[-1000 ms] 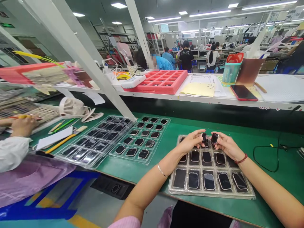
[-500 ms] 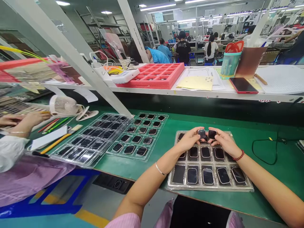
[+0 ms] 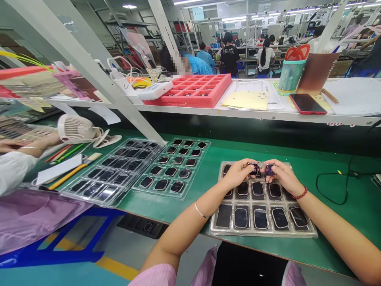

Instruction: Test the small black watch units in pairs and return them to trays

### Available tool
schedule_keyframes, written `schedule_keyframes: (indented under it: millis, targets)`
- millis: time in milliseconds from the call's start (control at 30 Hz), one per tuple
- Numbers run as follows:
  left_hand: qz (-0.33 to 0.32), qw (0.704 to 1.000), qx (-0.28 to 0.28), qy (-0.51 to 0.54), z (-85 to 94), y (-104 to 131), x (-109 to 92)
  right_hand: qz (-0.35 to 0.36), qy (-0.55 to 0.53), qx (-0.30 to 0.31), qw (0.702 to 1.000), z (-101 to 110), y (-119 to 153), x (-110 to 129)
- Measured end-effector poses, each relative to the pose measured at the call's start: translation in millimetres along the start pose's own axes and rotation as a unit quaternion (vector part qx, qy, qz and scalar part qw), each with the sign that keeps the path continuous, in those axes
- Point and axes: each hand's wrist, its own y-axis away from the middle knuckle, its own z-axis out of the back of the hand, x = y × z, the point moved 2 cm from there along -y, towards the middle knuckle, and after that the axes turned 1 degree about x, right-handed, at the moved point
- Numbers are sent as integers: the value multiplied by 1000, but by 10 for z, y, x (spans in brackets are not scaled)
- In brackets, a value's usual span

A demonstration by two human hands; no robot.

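My left hand (image 3: 240, 173) pinches a smartwatch body (image 3: 253, 169) whose small screen is lit with pale digits. Beside it, my right hand (image 3: 279, 174) grips another smartwatch body (image 3: 270, 169), its screen glowing purple. Both hands are above the back rows of a clear plastic tray (image 3: 264, 234) in front of me. Several dark, square watch bodies with rounded corners, such as this watch body (image 3: 261, 219), lie in its compartments. At the front left, one compartment (image 3: 224, 215) holds no framed watch. My hands and forearms hide part of the back rows.
Left of me lie a second watch tray (image 3: 187, 190) and a stack of clear trays (image 3: 111, 198). A white fan (image 3: 76, 129) and a yellow-handled tool (image 3: 67, 176) lie beyond, near a co-worker's arm (image 3: 41, 145). Above stands a shelf with a red foam tray (image 3: 222, 93) and phone (image 3: 308, 104).
The screens of both held watches were dark and are now lit. Both hands stay almost in place, and the view has shifted slightly.
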Motion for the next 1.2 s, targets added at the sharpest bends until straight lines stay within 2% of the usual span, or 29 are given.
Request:
schedule_keyframes:
  millis: [167, 300, 433, 667, 1200]
  targets:
    - [0, 1000, -13, 5, 8, -17, 32, -4, 30, -7, 1000, -11, -16, -30]
    - [-24, 999, -17, 17, -1, -37, 60, 4, 61, -2, 998, -39, -21, -36]
    - [-40, 999, -14, 13, -7, -35, 56, -1, 63, 1, 998, -50, -10, -6]
    - [-11, 1000, 5, 27, -23, -12, 26, 16, 74, 9, 997, -60, 1, 24]
    - [-41, 999, 17, 30, -33, -14, 55, 10, 70, 6, 997, -66, -6, 15]
